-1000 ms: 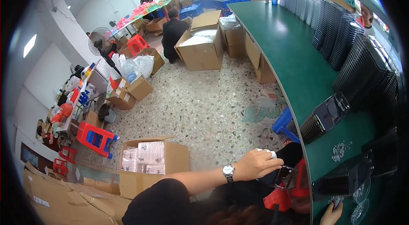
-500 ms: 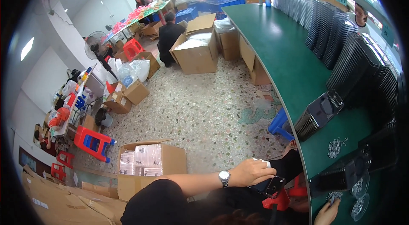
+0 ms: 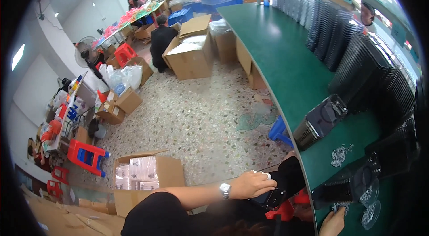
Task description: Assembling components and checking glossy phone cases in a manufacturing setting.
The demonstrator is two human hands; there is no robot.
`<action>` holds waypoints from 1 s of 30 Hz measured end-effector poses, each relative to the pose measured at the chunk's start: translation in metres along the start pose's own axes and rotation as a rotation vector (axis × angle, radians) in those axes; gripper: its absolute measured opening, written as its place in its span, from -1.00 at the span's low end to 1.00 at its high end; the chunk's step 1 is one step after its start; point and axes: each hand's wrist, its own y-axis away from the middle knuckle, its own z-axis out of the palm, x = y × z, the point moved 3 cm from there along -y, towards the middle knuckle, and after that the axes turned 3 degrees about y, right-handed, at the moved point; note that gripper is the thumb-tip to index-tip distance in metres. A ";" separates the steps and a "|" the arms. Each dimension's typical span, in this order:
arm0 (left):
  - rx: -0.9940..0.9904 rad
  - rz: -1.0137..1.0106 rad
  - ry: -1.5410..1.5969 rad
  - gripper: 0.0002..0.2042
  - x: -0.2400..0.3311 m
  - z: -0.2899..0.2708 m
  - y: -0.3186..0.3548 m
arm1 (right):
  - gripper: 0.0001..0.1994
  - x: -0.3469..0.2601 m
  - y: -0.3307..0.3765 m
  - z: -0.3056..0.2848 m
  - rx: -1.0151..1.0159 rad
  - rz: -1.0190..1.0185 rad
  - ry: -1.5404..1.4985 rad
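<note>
Left hand curled palm-down, left forearm stretched rightward, right hand lower.

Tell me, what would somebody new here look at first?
Probably the long dark-green table curving down the right side, lined with tall stacks of thin black rectangular pieces. At the bottom, the left hand, with a round silver wristwatch on its wrist, holds a glossy black rectangular object, while the right hand is at a small pile of shiny silver bits on the table.

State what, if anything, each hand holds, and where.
The left hand holds a black case by one edge; whether the right hand grips any silvery pieces cannot be told.
</note>
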 end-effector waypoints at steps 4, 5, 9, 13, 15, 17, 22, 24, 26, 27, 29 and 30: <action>-0.028 -0.028 0.073 -0.86 -0.001 0.005 0.004 | -0.73 0.006 0.000 -0.003 -0.034 -0.015 0.061; -0.029 -0.039 0.073 -0.86 -0.001 0.006 0.008 | -0.73 0.007 0.002 -0.002 -0.041 -0.023 0.062; -0.145 -0.085 0.120 -0.83 -0.003 0.012 0.006 | -0.71 0.010 0.007 -0.005 0.017 -0.125 0.093; -0.110 0.023 0.081 -0.89 -0.015 0.024 -0.008 | -0.74 -0.011 0.008 -0.034 0.100 -0.137 -0.057; -0.154 -0.091 0.071 -0.89 -0.017 0.022 -0.008 | -0.74 0.000 0.007 -0.019 0.120 -0.105 -0.098; -0.214 -0.184 0.130 -0.90 -0.023 0.033 -0.014 | -0.87 0.001 0.007 -0.015 0.167 -0.038 -0.142; -0.386 -0.236 0.292 -0.91 -0.016 0.062 -0.045 | -0.90 -0.006 0.005 -0.016 0.196 0.057 -0.302; -0.423 -0.235 0.316 -0.92 -0.012 0.071 -0.042 | -0.94 -0.009 0.012 -0.032 0.121 0.143 -0.678; -0.449 -0.280 0.330 -0.94 0.002 0.075 -0.043 | -0.92 0.006 0.035 -0.037 -0.018 0.273 -1.205; -0.504 -0.316 0.352 -0.93 0.007 0.078 -0.043 | -0.89 0.008 0.041 -0.044 -0.042 0.301 -1.481; -0.530 -0.296 0.374 -0.92 0.012 0.083 -0.039 | -0.89 0.026 0.048 -0.048 -0.142 0.349 -1.648; -0.547 -0.291 0.380 -0.92 0.017 0.087 -0.038 | -0.88 0.029 0.051 -0.046 -0.263 0.367 -1.816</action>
